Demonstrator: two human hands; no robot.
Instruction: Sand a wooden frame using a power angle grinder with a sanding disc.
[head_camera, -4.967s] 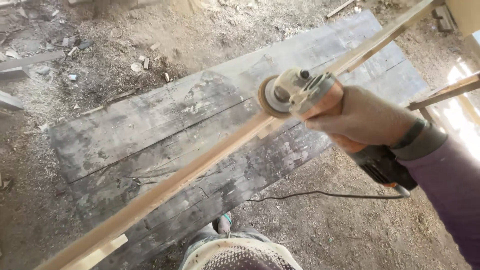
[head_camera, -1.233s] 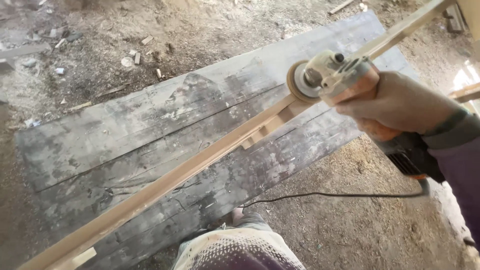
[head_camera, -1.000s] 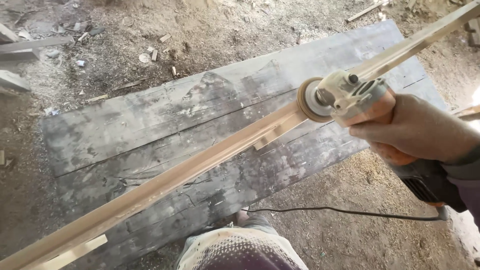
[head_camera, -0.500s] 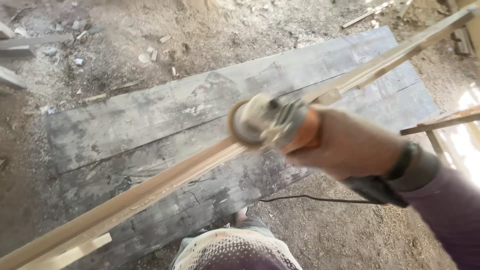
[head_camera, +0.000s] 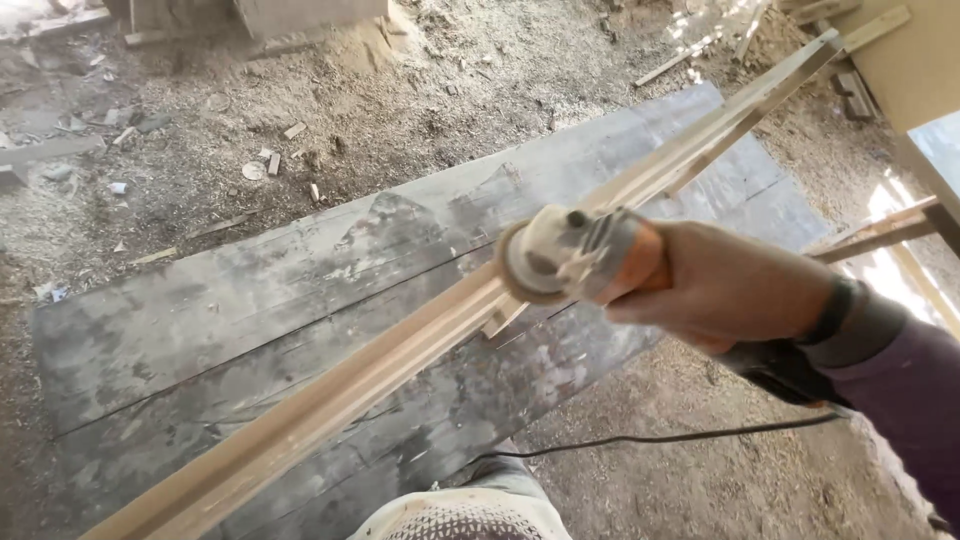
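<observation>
Under everything lies the broad grey weathered plank platform (head_camera: 250, 320), spread from the lower left of the frame to the upper right, with sawdust-covered dirt ground (head_camera: 420, 90) around it. Across it, corner to corner, runs my long pale wooden strip frame (head_camera: 340, 395), from the bottom left up to the top right. My right hand (head_camera: 735, 290) sits right of centre, fingers wrapped tight around the body of the orange-and-grey corded angle grinder (head_camera: 580, 260), whose round disc head rests against the strip near the middle of the frame. My left hand is out of the picture.

Half a second ago the grinder sat at about the same spot on the strip, just left of centre of the picture; a second ago it was farther toward the upper right, so I have drawn it back down the wood.

The thin black power cord (head_camera: 660, 438) trails over the ground at lower right. My pale dusty shoe (head_camera: 465, 515) shows at the bottom edge. Small wood offcuts (head_camera: 265, 165) lie scattered at upper left.
</observation>
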